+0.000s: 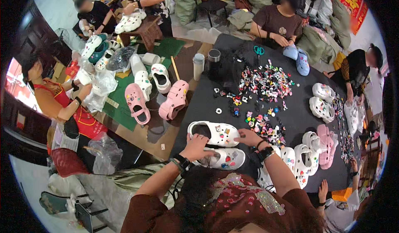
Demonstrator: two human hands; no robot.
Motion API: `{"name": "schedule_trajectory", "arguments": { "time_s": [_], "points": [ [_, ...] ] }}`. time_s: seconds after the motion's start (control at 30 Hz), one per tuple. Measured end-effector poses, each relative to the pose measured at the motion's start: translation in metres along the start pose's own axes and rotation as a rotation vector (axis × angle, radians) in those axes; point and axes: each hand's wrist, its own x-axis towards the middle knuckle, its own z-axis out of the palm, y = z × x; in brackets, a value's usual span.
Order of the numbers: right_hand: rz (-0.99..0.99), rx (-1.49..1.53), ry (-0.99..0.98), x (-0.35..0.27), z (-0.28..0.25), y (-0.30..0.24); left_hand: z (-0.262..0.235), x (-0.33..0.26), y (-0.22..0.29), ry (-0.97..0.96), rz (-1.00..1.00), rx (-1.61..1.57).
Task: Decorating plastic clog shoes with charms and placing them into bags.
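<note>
Directly in front of me at the near table edge lie two white clogs with colourful charms on their toes. The farther white clog (223,134) is between my hands, its toe pointing right. My left hand (196,146) grips it near the heel, with fingers reaching over the gap toward the nearer white clog (226,160). My right hand (249,138) has its fingers bent against the toe of the farther clog. The nearer clog lies next to my body, partly covered by my left fingers.
Loose shoe charms (268,83) are heaped mid-table. More white clogs (302,160) and pink clogs (326,145) line the right. Pink clogs (173,100) stand on the left table. A tumbler (198,66) and teal scissors (259,50) stand farther off. Other people work around the tables.
</note>
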Motion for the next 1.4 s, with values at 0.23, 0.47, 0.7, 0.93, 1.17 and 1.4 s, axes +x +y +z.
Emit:
{"name": "schedule_trajectory", "arguments": {
  "time_s": [0.23,0.47,0.7,0.93,1.17,1.4],
  "points": [
    [-0.021,0.056,0.187,-0.060,-0.014,0.011,0.018,0.012,-0.023,0.066,0.234,0.162],
    [-0.017,0.077,0.375,-0.106,-0.009,0.031,0.005,0.003,-0.027,0.076,0.248,0.142],
    [0.063,0.130,0.422,-0.137,0.002,0.027,0.021,0.002,-0.044,0.243,0.259,0.140],
    [0.001,0.142,0.488,-0.142,0.009,0.017,-0.037,-0.013,-0.058,0.407,0.140,0.187],
    [0.080,0.103,0.561,-0.154,0.023,0.038,-0.103,0.000,-0.151,0.782,-0.085,0.173],
    [0.198,0.026,0.670,-0.193,0.042,0.036,-0.173,0.076,-0.211,0.783,-0.511,0.166]
  ]
}}
